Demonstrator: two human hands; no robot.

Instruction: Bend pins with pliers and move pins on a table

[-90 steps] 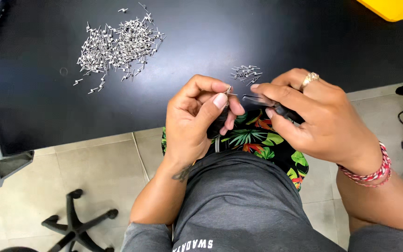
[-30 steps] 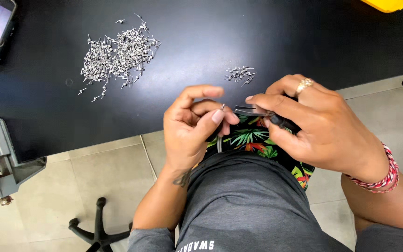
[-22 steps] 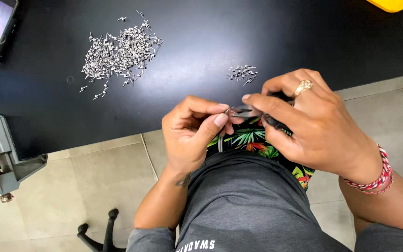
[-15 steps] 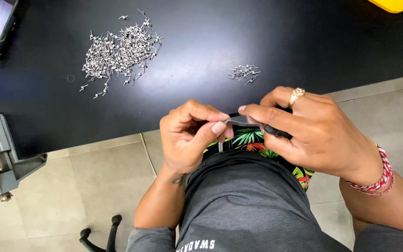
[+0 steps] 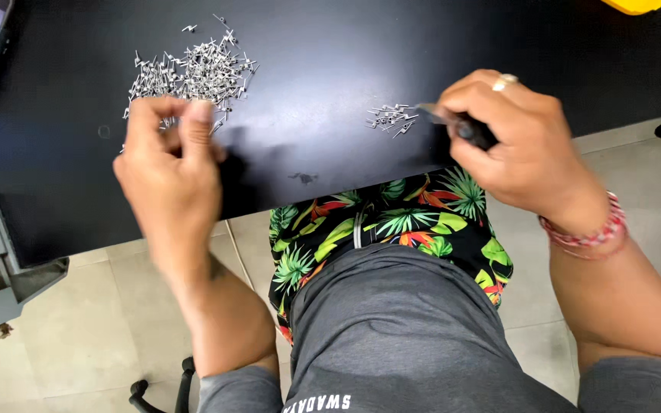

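Steel pins: a few (image 5: 390,118) lie sorted on the black counter (image 5: 323,69), the big heap (image 5: 193,73) remains; left hand (image 5: 168,164) pinches there, right hand (image 5: 510,141) grips a dark tool (image 5: 464,128)

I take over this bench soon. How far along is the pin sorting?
Done: only a small pile lies beside the right hand, which grips a dark tool. In hand: the left hand reaches the big pile. Left: most pins.

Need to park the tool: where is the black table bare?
Bare between the large pin pile and the small pin heap, and beyond the right hand below the yellow object. Crowded where the left hand reaches.
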